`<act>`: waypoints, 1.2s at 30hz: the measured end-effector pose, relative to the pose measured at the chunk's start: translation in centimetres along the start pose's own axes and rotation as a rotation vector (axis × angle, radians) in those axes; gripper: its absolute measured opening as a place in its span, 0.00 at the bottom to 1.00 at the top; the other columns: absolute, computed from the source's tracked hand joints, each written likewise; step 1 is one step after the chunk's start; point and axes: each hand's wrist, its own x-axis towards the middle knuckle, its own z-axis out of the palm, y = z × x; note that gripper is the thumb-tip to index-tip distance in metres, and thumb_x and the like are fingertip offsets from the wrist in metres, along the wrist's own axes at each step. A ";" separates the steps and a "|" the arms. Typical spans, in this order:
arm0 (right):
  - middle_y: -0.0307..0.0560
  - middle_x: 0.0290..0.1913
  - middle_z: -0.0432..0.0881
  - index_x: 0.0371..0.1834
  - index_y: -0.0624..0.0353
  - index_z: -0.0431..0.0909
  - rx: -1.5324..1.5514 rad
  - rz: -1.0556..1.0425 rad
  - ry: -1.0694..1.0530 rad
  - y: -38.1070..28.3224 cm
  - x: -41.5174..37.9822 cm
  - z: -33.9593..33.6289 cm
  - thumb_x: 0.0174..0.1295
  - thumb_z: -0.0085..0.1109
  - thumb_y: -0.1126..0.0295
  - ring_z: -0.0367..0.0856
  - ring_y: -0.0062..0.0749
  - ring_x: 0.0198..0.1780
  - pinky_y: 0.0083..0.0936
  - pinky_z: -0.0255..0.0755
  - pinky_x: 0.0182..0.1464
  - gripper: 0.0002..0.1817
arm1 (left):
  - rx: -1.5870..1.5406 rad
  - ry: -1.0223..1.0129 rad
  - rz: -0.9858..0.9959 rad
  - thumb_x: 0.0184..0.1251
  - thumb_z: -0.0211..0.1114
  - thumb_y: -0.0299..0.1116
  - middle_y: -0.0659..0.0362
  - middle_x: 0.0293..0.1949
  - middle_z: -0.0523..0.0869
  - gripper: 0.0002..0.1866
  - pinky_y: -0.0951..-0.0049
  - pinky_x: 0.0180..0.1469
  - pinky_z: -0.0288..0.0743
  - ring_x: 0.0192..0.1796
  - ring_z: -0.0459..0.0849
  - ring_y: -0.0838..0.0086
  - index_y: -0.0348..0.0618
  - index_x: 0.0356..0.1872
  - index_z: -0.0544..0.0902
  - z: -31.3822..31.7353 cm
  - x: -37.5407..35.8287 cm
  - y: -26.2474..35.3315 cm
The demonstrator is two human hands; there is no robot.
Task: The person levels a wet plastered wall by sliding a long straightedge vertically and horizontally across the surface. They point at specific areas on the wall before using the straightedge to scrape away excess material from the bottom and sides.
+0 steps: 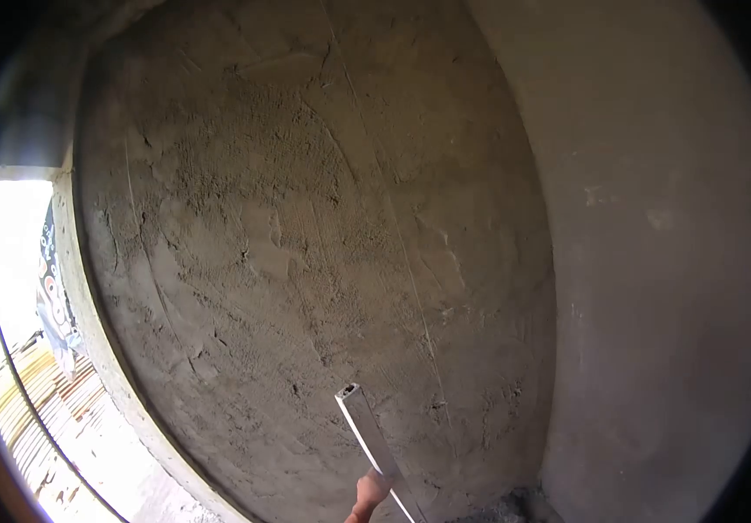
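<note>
While the left hand (371, 490), judged so by its forearm, grasped a pale bar (370, 436) at bottom centre of the frame, the right hand was out of view and its state could not be told. The step seemed to be positioning the tilted bar before the rough wall (288, 305); the next move probably called for a steady angle. No container was visible, but the bar's hollow end (350, 390) held something dark.

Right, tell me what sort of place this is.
Probably a building site where plastering is under way: the rough wall has an uneven, ridged coat, a smooth wall adjoins it, and a hand grips a hollow bar.
</note>
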 end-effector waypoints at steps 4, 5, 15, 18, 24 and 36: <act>0.45 0.30 0.80 0.41 0.53 0.76 0.000 -0.017 0.013 -1.2 0.2 -0.2 0.54 0.70 0.55 0.80 0.35 0.24 0.39 0.74 0.24 0.19 | -0.080 0.146 0.002 0.55 0.66 0.43 0.43 0.32 0.87 0.20 0.51 0.45 0.80 0.40 0.85 0.45 0.39 0.42 0.79 -1.0 1.5 -1.0; 0.45 0.29 0.80 0.41 0.53 0.76 -0.002 -0.017 0.013 -1.5 0.2 -0.2 0.54 0.70 0.55 0.80 0.35 0.24 0.39 0.74 0.24 0.19 | -0.088 0.182 0.001 0.55 0.67 0.43 0.43 0.32 0.87 0.19 0.51 0.44 0.80 0.40 0.86 0.46 0.39 0.41 0.79 -2.0 1.5 0.0; 0.45 0.28 0.80 0.40 0.54 0.77 -0.032 -0.045 -0.003 -4.8 2.1 0.3 0.52 0.71 0.55 0.79 0.36 0.24 0.41 0.74 0.24 0.20 | 0.000 0.209 -0.142 0.58 0.67 0.52 0.43 0.29 0.86 0.24 0.50 0.42 0.79 0.37 0.86 0.44 0.38 0.38 0.76 0.6 0.4 -1.8; 0.45 0.28 0.80 0.40 0.54 0.77 -0.044 -0.069 -0.002 -6.4 2.7 0.4 0.51 0.71 0.55 0.79 0.36 0.24 0.42 0.74 0.24 0.20 | -0.023 0.306 -0.028 0.60 0.68 0.50 0.47 0.25 0.85 0.22 0.54 0.35 0.79 0.32 0.85 0.48 0.39 0.33 0.74 -3.2 0.6 2.6; 0.45 0.27 0.79 0.40 0.54 0.78 -0.074 -0.098 0.002 -8.1 2.9 1.0 0.50 0.72 0.55 0.79 0.37 0.25 0.43 0.74 0.24 0.20 | 0.005 0.372 0.117 0.61 0.69 0.48 0.48 0.22 0.82 0.22 0.56 0.30 0.77 0.28 0.84 0.49 0.40 0.30 0.71 -9.6 1.8 7.6; 0.45 0.26 0.79 0.39 0.55 0.79 -0.082 0.062 0.040 6.6 -1.3 2.6 0.48 0.73 0.55 0.79 0.37 0.25 0.45 0.74 0.25 0.21 | -0.847 0.614 0.046 0.72 0.60 0.29 0.64 0.34 0.75 0.12 0.78 0.33 0.68 0.33 0.71 0.82 0.39 0.50 0.70 -7.8 -3.4 5.0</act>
